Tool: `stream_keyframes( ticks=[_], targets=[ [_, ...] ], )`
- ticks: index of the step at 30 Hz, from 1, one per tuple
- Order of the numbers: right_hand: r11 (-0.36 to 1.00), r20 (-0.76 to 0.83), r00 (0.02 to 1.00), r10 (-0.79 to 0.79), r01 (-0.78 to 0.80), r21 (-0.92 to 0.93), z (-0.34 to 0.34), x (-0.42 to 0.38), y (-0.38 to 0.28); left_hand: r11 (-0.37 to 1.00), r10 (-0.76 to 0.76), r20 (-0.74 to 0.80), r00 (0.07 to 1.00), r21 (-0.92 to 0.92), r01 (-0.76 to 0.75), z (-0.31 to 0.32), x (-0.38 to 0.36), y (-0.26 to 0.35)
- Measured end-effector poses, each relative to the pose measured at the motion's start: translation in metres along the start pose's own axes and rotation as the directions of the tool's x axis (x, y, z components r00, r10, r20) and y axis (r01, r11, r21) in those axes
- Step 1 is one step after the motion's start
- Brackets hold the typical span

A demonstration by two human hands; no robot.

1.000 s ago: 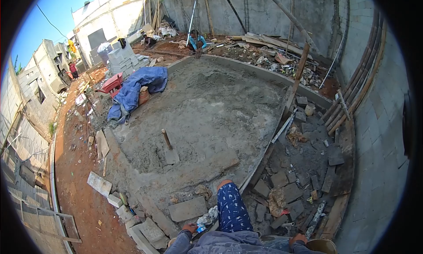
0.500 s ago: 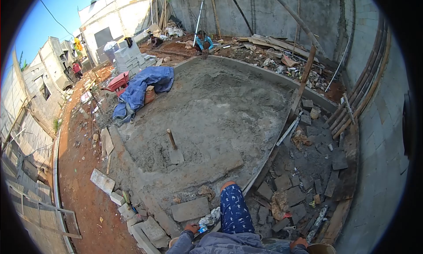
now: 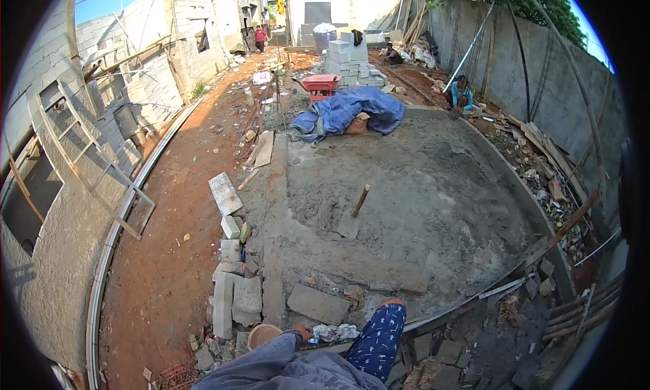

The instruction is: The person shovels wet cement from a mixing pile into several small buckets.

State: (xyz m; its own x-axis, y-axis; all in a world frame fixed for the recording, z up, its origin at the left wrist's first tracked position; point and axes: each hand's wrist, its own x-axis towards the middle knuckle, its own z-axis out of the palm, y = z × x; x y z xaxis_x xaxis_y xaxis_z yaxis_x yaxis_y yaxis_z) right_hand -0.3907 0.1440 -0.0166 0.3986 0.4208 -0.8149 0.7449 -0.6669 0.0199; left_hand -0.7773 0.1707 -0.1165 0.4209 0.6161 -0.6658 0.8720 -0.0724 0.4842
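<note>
At the bottom of the view, my left hand point(image 3: 302, 332) is closed around a small blue-and-white item point(image 3: 313, 339), its fingers partly hidden. Crumpled whitish plastic point(image 3: 335, 332) lies just right of it, beside my knee in patterned blue shorts point(image 3: 382, 329). A rounded tan shape point(image 3: 263, 336), too unclear to name, is left of the hand. My right hand is out of view. Ahead, a trowel-like tool point(image 3: 349, 226) with an upright wooden handle rests on the wet grey concrete point(image 3: 420, 187). A flat grey block point(image 3: 318, 304) lies in front of my knee.
Loose blocks point(image 3: 225, 193) line the left edge beside a dirt path point(image 3: 169, 254). A blue tarp point(image 3: 352, 112), a red wheelbarrow point(image 3: 321, 85) and stacked blocks point(image 3: 349, 65) stand farther back. A co-worker in blue point(image 3: 462, 94) crouches by the right wall; others are in the distance.
The view has swung left, so the slab and tool appear farther right and more of the path shows. My right hand has left the frame. My left hand still holds the small item.
</note>
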Motion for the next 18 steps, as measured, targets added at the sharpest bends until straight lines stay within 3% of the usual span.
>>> stream_keyframes(
  ticks=[4,9,12,18],
  targets=[
    [0.997,0.009,0.999,0.032,-0.032,0.069,-0.017,-0.048,-0.005,0.998,-0.054,0.023,0.998,-0.041,0.055,-0.007,-0.009,0.011],
    [0.999,-0.117,0.993,0.028,-0.030,-0.015,0.007,-0.012,0.008,0.998,-0.060,0.100,0.993,-0.024,0.063,-0.013,-0.008,0.028],
    [0.999,-0.084,0.996,0.034,-0.031,0.028,-0.003,-0.040,0.012,0.997,0.003,0.072,0.997,0.081,-0.009,-0.016,-0.015,0.038],
    [1.000,-0.042,0.999,-0.021,0.022,0.022,-0.008,-0.057,0.023,0.995,-0.003,0.124,0.992,0.101,-0.009,-0.012,-0.009,0.041]
  ],
)
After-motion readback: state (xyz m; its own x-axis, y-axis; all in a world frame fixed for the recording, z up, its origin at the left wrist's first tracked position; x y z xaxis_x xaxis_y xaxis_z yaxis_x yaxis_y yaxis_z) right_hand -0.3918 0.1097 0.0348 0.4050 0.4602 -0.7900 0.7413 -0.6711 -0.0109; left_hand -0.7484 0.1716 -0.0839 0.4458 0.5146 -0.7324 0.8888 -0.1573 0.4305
